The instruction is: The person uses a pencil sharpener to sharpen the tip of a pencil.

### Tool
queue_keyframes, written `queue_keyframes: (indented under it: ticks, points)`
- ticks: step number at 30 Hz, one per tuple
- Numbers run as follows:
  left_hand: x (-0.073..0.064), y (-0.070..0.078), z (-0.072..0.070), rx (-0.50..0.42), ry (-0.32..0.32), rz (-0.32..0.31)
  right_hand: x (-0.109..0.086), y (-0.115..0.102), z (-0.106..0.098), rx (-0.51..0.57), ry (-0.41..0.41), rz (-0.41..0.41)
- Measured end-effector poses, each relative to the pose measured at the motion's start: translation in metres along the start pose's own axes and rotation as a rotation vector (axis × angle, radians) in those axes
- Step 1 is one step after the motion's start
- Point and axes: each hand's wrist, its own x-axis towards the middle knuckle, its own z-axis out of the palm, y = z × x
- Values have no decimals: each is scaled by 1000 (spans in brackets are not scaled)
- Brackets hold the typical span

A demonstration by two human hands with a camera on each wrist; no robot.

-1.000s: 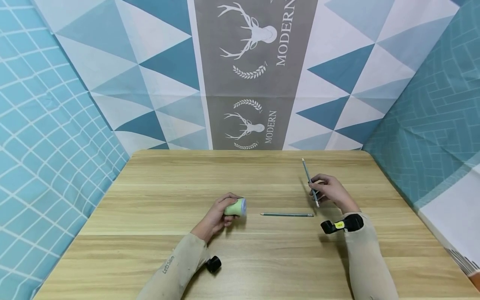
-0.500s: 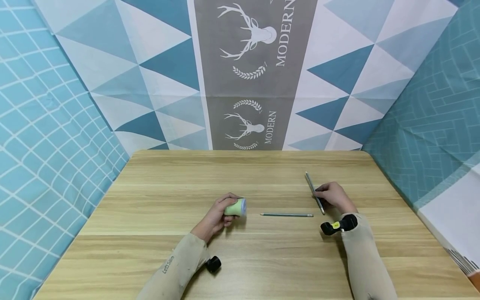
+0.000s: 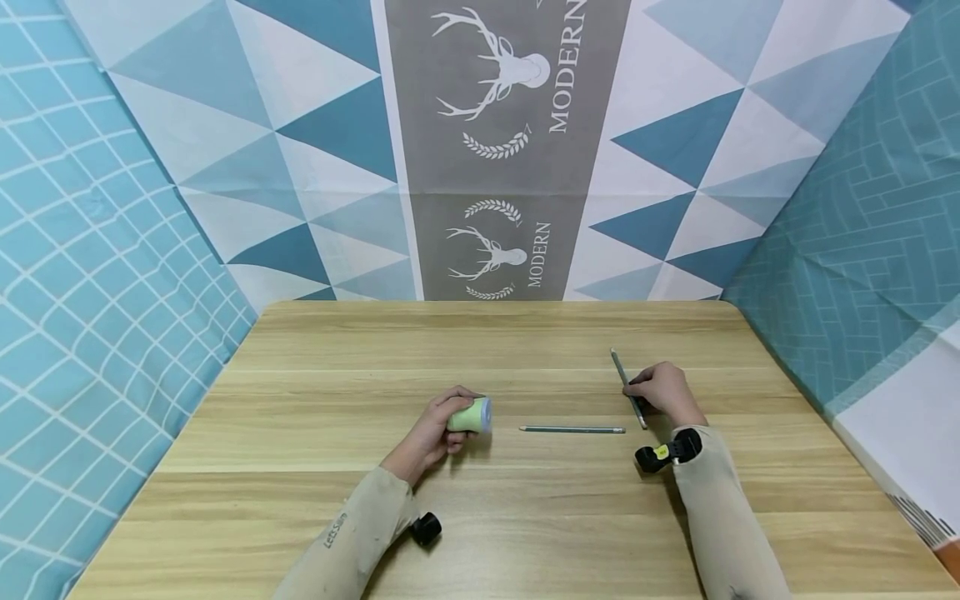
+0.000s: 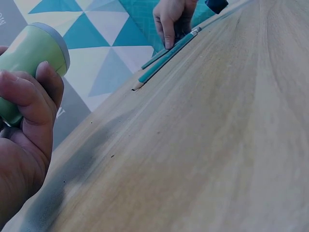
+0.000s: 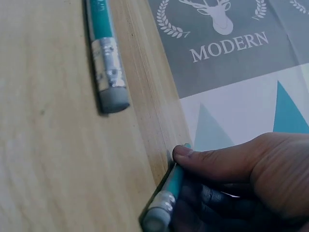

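Note:
My left hand (image 3: 429, 435) grips a light-green cylinder (image 3: 468, 416) with a blue-grey end, tilted sideways above the table. In the left wrist view the fingers curl round this green cylinder (image 4: 30, 54); its end face is turned away. My right hand (image 3: 665, 392) pinches a green pencil (image 3: 618, 365) low at the table, thumb on its shaft, eraser end toward me. The right wrist view shows the pinched pencil's eraser end (image 5: 157, 218) close up; the other fingers are in shadow. A second green pencil (image 3: 572, 430) lies crosswise between the hands, its tip pointing left.
The wooden table (image 3: 360, 342) ends at a patterned cloth backdrop (image 3: 330, 150), with more cloth along both sides. A black wrist camera (image 3: 651, 459) sits by the right forearm and another black camera (image 3: 427, 529) by the left.
My right hand has brought its pencil down to the table and slightly nearer to me; the pencil was raised a second ago. The left hand and the green cylinder stay put.

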Motion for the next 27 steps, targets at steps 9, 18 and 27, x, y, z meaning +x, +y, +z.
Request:
queue_keyframes:
  ticks: [9, 18, 27]
  points:
    - [0, 0, -1, -4, -12, 5, 1, 5, -3, 49, -27, 11]
    - [1, 0, -1, -8, -14, 12, -2, 0, -9, 48, -45, 11]
    - [-1, 0, -1, -9, -16, 11, -14, -24, -23, 144, -140, -181]
